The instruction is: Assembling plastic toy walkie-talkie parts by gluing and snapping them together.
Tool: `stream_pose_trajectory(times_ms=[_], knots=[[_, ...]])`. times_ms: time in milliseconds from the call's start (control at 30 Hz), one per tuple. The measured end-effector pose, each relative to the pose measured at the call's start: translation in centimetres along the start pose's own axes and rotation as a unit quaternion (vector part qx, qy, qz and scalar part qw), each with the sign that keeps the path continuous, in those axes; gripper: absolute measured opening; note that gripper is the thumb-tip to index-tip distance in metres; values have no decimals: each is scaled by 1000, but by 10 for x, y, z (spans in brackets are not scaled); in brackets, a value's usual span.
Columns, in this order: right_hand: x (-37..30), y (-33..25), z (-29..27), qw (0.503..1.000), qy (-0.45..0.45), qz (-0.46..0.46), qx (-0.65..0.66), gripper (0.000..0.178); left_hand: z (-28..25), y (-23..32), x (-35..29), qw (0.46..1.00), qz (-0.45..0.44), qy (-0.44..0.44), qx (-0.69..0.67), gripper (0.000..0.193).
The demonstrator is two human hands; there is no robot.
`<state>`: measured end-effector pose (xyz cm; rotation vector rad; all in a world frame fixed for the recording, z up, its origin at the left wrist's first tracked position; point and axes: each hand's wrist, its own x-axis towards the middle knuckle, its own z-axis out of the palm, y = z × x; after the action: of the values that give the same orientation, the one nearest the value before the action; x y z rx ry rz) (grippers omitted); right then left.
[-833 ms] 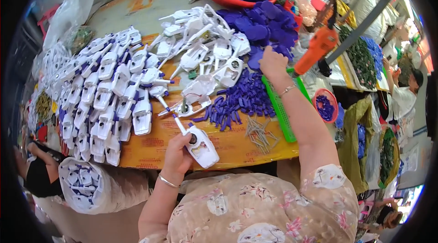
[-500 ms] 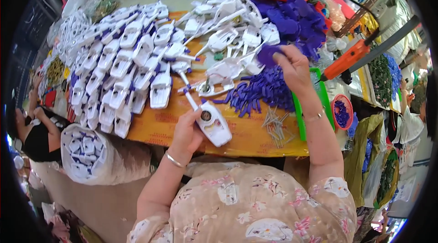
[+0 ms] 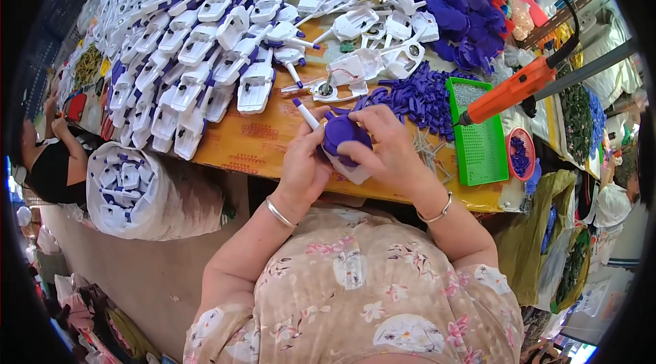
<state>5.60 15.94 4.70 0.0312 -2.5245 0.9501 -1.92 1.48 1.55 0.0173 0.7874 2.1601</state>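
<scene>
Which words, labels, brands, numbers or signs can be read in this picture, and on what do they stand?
Yellow table cover: red printing in places, too small and blurred to read.
White piece and purple disc at the hands: no lettering can be made out.
Orange power tool: none can be made out.

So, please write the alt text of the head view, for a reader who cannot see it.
A person's left grip holds a white plastic casing while the right grip holds a round purple piece over it. On the table lie heaped white casings and purple parts, with a green tray to the right.
</scene>
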Motion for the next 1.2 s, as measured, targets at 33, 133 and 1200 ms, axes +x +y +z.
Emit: stream_pose_trajectory(times_ms=[33, 133, 1200], knots=[[-3, -6, 1, 1000, 1, 2, 17, 42, -2, -1, 0, 1000, 16, 3, -1, 33], [-9, -10, 2, 999, -6, 38, 33, 55, 2, -5, -4, 1000, 27, 4, 6, 33], [-39, -9, 23, 991, 91, -4, -101, 62, 11, -15, -9, 993, 116, 24, 6, 35]])
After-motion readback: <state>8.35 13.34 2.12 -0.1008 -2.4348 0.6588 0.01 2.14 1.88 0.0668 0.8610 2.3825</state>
